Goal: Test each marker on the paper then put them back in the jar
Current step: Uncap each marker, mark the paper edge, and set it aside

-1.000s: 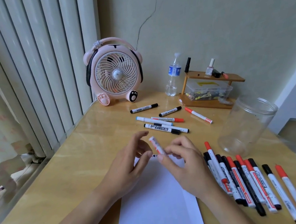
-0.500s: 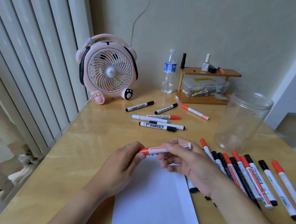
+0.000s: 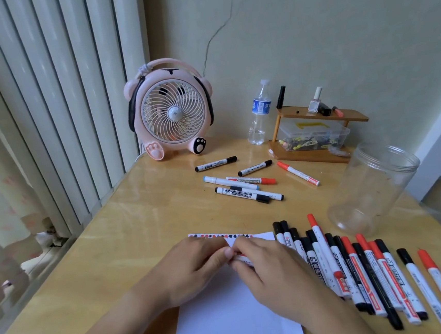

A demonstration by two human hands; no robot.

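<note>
Lowered since a moment ago onto the paper, both hands — left hand, right hand — together, pinching a light, stiff, slick marker; best gripped mid-barrel

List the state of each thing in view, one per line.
Jar: upright, open, empty.
Paper: flat, test marks along its far edge.
Held marker: gripped by both hands, mostly hidden.
Left hand: fingers curled on the marker.
Right hand: fingers curled on the marker.
Other markers: capped, lying on the table.
Bottle: upright, capped.
Fan: upright.
</note>
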